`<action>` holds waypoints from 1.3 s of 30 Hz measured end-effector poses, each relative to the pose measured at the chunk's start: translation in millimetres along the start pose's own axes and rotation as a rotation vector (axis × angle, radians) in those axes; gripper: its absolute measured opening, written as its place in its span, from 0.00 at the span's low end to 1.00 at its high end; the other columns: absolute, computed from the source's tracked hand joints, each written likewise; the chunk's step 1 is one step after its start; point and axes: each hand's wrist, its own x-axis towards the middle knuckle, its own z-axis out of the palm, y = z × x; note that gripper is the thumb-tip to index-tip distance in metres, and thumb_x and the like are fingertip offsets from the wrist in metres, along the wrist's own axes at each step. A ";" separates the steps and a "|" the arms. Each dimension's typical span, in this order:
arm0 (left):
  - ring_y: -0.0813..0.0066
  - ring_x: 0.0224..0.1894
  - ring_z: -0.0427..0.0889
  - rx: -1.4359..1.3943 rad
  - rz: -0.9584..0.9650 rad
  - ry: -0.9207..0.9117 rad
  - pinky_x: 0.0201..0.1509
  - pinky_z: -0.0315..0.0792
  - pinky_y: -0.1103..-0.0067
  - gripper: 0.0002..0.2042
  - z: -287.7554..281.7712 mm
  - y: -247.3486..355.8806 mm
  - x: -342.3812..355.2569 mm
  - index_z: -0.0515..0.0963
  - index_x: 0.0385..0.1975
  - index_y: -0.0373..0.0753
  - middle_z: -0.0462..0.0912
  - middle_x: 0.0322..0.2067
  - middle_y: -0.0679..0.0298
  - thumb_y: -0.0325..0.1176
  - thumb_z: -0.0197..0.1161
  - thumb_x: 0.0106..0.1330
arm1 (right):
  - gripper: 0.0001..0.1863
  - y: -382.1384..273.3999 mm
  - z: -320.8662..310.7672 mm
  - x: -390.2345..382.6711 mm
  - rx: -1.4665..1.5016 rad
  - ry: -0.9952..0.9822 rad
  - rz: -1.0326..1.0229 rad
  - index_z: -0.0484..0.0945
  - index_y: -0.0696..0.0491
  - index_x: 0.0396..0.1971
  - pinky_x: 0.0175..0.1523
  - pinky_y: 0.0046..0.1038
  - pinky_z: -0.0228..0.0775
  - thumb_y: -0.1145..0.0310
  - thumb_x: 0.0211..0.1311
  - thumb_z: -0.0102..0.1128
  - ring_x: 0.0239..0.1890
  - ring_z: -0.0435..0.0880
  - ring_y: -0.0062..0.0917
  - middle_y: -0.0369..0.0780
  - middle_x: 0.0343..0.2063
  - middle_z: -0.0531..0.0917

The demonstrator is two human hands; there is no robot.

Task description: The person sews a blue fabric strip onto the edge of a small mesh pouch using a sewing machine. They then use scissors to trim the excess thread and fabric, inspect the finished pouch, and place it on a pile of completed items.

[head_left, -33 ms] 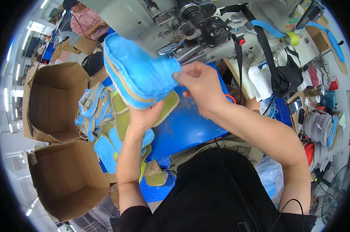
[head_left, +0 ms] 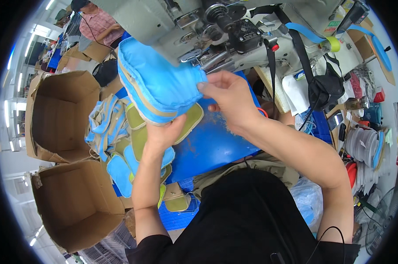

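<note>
A bright blue fabric pouch [head_left: 161, 77] with a tan stripe round its side is held up at the sewing machine [head_left: 181, 35]. Its far right part lies by the presser foot and metal guides, where the machine covers some of it. From below, my left hand [head_left: 166, 131] grips the pouch's near side, most of its fingers hidden behind the fabric. My right hand [head_left: 232, 94] pinches the pouch's right edge between thumb and forefinger. Beneath lie olive panels [head_left: 190, 123] with pale edging, overlapping smaller blue panels [head_left: 120, 174].
The blue work table [head_left: 203, 149] carries a heap of blue-and-tan strips [head_left: 106, 123] at left. Two open cardboard boxes [head_left: 43, 119] stand beyond it. Black straps and a black pouch [head_left: 326, 90] hang at right. Red-handled scissors [head_left: 262, 111] lie past my right wrist. Another person [head_left: 98, 26] sits far left.
</note>
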 end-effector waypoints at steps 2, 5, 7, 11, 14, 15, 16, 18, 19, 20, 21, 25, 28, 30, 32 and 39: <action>0.73 0.50 0.83 0.022 -0.032 -0.021 0.56 0.75 0.75 0.18 -6.6 3.2 0.5 0.79 0.52 0.32 0.85 0.47 0.62 0.19 0.65 0.60 | 0.13 -10.0 -2.7 -8.2 0.192 0.032 0.112 0.81 0.50 0.40 0.38 0.26 0.72 0.58 0.66 0.69 0.41 0.82 0.19 0.33 0.38 0.84; 0.70 0.50 0.84 0.023 -0.077 -0.044 0.55 0.76 0.73 0.17 -6.3 0.0 -2.0 0.81 0.50 0.33 0.86 0.47 0.60 0.20 0.66 0.59 | 0.13 -13.7 -6.6 -8.3 0.310 0.065 0.201 0.81 0.50 0.41 0.38 0.25 0.72 0.58 0.66 0.69 0.41 0.82 0.19 0.33 0.37 0.85; 0.71 0.50 0.84 0.005 -0.067 -0.041 0.54 0.76 0.73 0.16 -5.5 -0.5 -0.8 0.81 0.49 0.33 0.85 0.46 0.61 0.21 0.66 0.59 | 0.12 -14.6 -5.4 -7.4 0.307 0.056 0.202 0.82 0.50 0.41 0.38 0.25 0.72 0.59 0.66 0.69 0.41 0.82 0.19 0.33 0.37 0.85; 0.75 0.47 0.83 -0.004 -0.034 -0.022 0.52 0.76 0.76 0.16 -2.7 -1.3 -1.0 0.80 0.50 0.33 0.85 0.45 0.64 0.21 0.67 0.61 | 0.12 -8.0 3.8 -5.6 0.251 0.066 0.135 0.82 0.55 0.41 0.36 0.25 0.72 0.63 0.65 0.70 0.38 0.82 0.19 0.34 0.35 0.84; 0.70 0.47 0.85 0.018 -0.055 -0.001 0.51 0.77 0.73 0.16 -1.6 0.4 -0.8 0.82 0.48 0.35 0.86 0.44 0.62 0.22 0.67 0.59 | 0.13 -6.9 7.6 -4.6 0.211 0.105 0.096 0.82 0.57 0.41 0.34 0.24 0.72 0.66 0.63 0.71 0.37 0.83 0.19 0.35 0.34 0.85; 0.68 0.47 0.86 0.023 -0.061 0.007 0.51 0.78 0.72 0.15 -1.3 1.0 -0.1 0.83 0.47 0.36 0.87 0.43 0.60 0.23 0.67 0.58 | 0.13 -7.1 8.2 -4.9 0.199 0.117 0.087 0.82 0.58 0.41 0.34 0.24 0.72 0.67 0.62 0.72 0.37 0.83 0.19 0.36 0.33 0.85; 0.68 0.46 0.86 0.015 -0.070 -0.001 0.51 0.78 0.72 0.15 -1.6 -0.1 -0.7 0.83 0.47 0.36 0.87 0.42 0.60 0.23 0.67 0.58 | 0.13 -6.9 8.2 -4.7 0.195 0.121 0.086 0.82 0.58 0.41 0.34 0.24 0.72 0.67 0.62 0.72 0.37 0.83 0.20 0.36 0.33 0.85; 0.68 0.45 0.86 0.003 -0.089 -0.022 0.49 0.79 0.71 0.15 -3.1 -4.0 -3.8 0.83 0.47 0.36 0.87 0.42 0.60 0.23 0.67 0.58 | 0.13 -5.4 7.8 -4.2 0.189 0.127 0.087 0.82 0.59 0.41 0.34 0.23 0.72 0.67 0.61 0.72 0.37 0.84 0.20 0.37 0.34 0.86; 0.68 0.44 0.86 -0.003 -0.090 -0.025 0.49 0.79 0.71 0.15 -3.4 -4.1 -4.2 0.83 0.46 0.36 0.87 0.41 0.60 0.23 0.67 0.58 | 0.14 -5.4 7.6 -4.0 0.190 0.123 0.087 0.82 0.59 0.41 0.35 0.23 0.72 0.67 0.61 0.72 0.37 0.84 0.20 0.37 0.34 0.86; 0.68 0.44 0.86 -0.009 -0.090 -0.030 0.48 0.79 0.71 0.15 -3.6 -4.1 -4.5 0.83 0.46 0.36 0.87 0.41 0.60 0.23 0.66 0.57 | 0.14 -5.7 7.2 -3.6 0.190 0.119 0.087 0.82 0.59 0.41 0.35 0.24 0.73 0.66 0.61 0.73 0.37 0.84 0.20 0.37 0.34 0.86; 0.68 0.43 0.86 -0.017 -0.090 -0.036 0.48 0.79 0.71 0.15 -3.6 -4.1 -4.6 0.83 0.46 0.36 0.87 0.41 0.61 0.23 0.66 0.57 | 0.14 -5.9 7.1 -3.8 0.192 0.118 0.088 0.82 0.59 0.41 0.35 0.24 0.73 0.66 0.61 0.73 0.37 0.84 0.20 0.37 0.35 0.86; 0.70 0.42 0.86 -0.005 -0.016 -0.003 0.47 0.79 0.72 0.15 -1.7 -4.0 -2.4 0.83 0.46 0.36 0.87 0.40 0.61 0.23 0.66 0.57 | 0.15 -6.0 8.6 -4.6 0.193 0.124 0.084 0.82 0.59 0.42 0.35 0.24 0.73 0.66 0.61 0.73 0.37 0.84 0.20 0.37 0.35 0.86; 0.70 0.42 0.86 0.015 -0.009 0.008 0.47 0.78 0.72 0.15 -1.5 -0.4 0.9 0.83 0.46 0.36 0.87 0.40 0.62 0.23 0.66 0.57 | 0.15 -4.2 8.5 -2.7 0.206 0.118 0.076 0.82 0.59 0.43 0.35 0.23 0.73 0.66 0.61 0.73 0.37 0.84 0.20 0.37 0.35 0.86; 0.70 0.43 0.86 0.038 -0.072 -0.017 0.47 0.79 0.72 0.15 -3.6 -0.1 1.4 0.83 0.46 0.36 0.87 0.41 0.61 0.24 0.66 0.57 | 0.16 -3.6 7.8 0.2 0.215 0.103 0.064 0.82 0.58 0.43 0.34 0.23 0.73 0.66 0.61 0.74 0.37 0.84 0.19 0.37 0.34 0.86; 0.70 0.43 0.86 0.049 -0.063 -0.018 0.47 0.79 0.72 0.15 -5.1 -1.2 0.3 0.83 0.46 0.36 0.87 0.41 0.61 0.24 0.66 0.57 | 0.16 -5.5 9.8 -0.8 0.219 0.107 0.067 0.82 0.59 0.43 0.34 0.23 0.73 0.66 0.61 0.74 0.36 0.84 0.19 0.37 0.34 0.86; 0.70 0.44 0.85 -0.028 -0.081 0.006 0.48 0.78 0.73 0.16 -3.8 -5.5 4.5 0.83 0.47 0.36 0.87 0.42 0.61 0.24 0.66 0.57 | 0.17 -4.5 12.0 2.6 0.210 0.120 0.049 0.81 0.59 0.44 0.34 0.23 0.74 0.66 0.61 0.74 0.36 0.84 0.19 0.37 0.34 0.85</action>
